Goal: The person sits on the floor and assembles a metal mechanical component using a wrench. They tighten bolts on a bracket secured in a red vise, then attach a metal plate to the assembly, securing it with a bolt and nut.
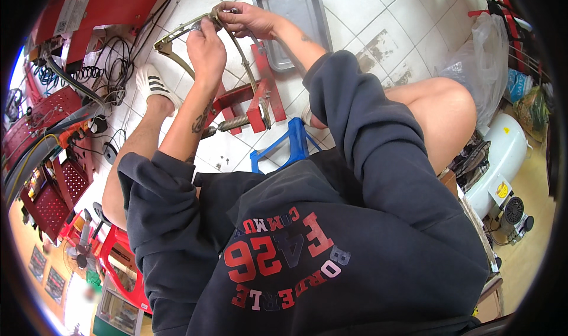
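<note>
An olive-gold metal frame [171, 38] with slim bars rises above a red bench vise [256, 120] standing on the floor. One long bar of the frame runs down into the vise. At the frame's upper corner, my left hand [207, 51] is closed round the bar, fingertips pinched. Beside it my right hand [247, 21] grips the same corner from the right, thumb and fingers together. Whether a small part sits between the fingertips is too hidden to tell. The vise's threaded screw [234, 123] points toward my lap.
A grey tray [323, 28] lies on the tiles beyond my right forearm. Between my legs stands a blue stool [289, 148]. Cables [115, 70] and red machinery [109, 5] crowd the left. On the right are a plastic bag [482, 64] and a white tank [497, 152].
</note>
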{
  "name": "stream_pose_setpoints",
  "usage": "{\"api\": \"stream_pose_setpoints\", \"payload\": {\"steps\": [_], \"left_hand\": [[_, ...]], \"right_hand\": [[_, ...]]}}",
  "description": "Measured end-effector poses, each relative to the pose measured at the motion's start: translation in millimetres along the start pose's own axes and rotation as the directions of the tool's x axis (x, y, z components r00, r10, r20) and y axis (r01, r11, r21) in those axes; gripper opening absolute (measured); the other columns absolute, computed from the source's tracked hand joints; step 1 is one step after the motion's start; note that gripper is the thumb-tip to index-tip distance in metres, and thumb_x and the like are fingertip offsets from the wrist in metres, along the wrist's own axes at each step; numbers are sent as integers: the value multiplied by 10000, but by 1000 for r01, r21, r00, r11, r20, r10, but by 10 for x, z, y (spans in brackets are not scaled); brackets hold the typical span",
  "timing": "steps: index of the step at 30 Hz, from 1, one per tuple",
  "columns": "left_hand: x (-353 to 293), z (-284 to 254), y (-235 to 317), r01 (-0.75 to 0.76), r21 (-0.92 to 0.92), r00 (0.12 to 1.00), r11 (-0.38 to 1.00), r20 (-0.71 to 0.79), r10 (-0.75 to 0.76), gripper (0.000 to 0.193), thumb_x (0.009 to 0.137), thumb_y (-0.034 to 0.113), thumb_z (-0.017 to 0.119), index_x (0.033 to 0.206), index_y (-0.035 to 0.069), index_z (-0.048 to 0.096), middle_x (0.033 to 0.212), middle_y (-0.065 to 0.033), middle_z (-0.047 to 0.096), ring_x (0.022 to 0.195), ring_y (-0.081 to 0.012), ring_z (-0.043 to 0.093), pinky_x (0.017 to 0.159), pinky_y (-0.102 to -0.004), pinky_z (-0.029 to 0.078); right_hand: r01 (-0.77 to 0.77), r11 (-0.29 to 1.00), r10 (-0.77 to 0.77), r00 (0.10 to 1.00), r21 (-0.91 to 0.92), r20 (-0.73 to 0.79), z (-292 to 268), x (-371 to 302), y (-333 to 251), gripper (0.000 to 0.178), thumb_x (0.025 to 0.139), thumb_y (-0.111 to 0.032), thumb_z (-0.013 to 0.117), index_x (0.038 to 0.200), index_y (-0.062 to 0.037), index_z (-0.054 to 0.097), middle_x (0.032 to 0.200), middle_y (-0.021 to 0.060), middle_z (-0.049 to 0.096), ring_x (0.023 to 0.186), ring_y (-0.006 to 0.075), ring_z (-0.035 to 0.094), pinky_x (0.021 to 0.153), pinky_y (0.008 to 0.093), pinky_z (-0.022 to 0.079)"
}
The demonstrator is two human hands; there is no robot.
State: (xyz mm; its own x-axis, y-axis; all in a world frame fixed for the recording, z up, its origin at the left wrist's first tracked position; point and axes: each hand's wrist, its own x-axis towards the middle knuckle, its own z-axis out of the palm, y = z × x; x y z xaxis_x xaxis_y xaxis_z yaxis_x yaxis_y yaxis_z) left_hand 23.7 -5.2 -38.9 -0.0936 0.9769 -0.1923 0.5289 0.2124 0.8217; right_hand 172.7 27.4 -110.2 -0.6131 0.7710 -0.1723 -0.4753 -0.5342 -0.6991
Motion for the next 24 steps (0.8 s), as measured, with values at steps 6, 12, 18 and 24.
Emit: {"api": "stream_pose_setpoints", "payload": {"steps": [6, 12, 18, 24], "left_hand": [[-21, -6, 7, -98, -141, 994, 985, -68, 89, 393, 1024, 269, 496, 927, -74, 662, 692, -138, 641, 645, -188, 583, 638, -385, 454], [-16, 30, 60, -19, 33, 997, 999, -78, 21, 381, 1017, 259, 498, 921, -79, 645, 766, -172, 671, 701, -230, 620, 696, -400, 477], [82, 139, -42, 165, -211, 979, 963, -80, -185, 452, 1039, 291, 425, 890, -69, 655, 771, -169, 661, 710, -227, 601, 727, -417, 466], [-50, 11, 193, 148, -34, 987, 988, -51, -150, 458, 1045, 269, 405, 884, -75, 661, 739, -148, 652, 722, -210, 618, 735, -405, 480]], "right_hand": [[-24, 998, 22, 999, -50, -41, -9, 4, -29, 292, 962, -316, 662, 1175, -131, 586, 706, -118, 469, 563, -20, 342, 494, 172, 254], [-34, 995, 30, 999, -99, -38, 10, -28, -71, 299, 959, -337, 666, 1171, -143, 583, 719, -115, 484, 561, -20, 340, 493, 166, 237], [-34, 997, 31, 999, -68, -44, 23, -17, -47, 307, 956, -341, 671, 1175, -148, 579, 734, -104, 500, 554, -16, 323, 488, 176, 213], [-66, 994, 62, 997, -91, -42, 58, -8, -171, 407, 978, -512, 548, 1098, -131, 620, 708, -94, 476, 535, 7, 273, 483, 198, 214]]}}
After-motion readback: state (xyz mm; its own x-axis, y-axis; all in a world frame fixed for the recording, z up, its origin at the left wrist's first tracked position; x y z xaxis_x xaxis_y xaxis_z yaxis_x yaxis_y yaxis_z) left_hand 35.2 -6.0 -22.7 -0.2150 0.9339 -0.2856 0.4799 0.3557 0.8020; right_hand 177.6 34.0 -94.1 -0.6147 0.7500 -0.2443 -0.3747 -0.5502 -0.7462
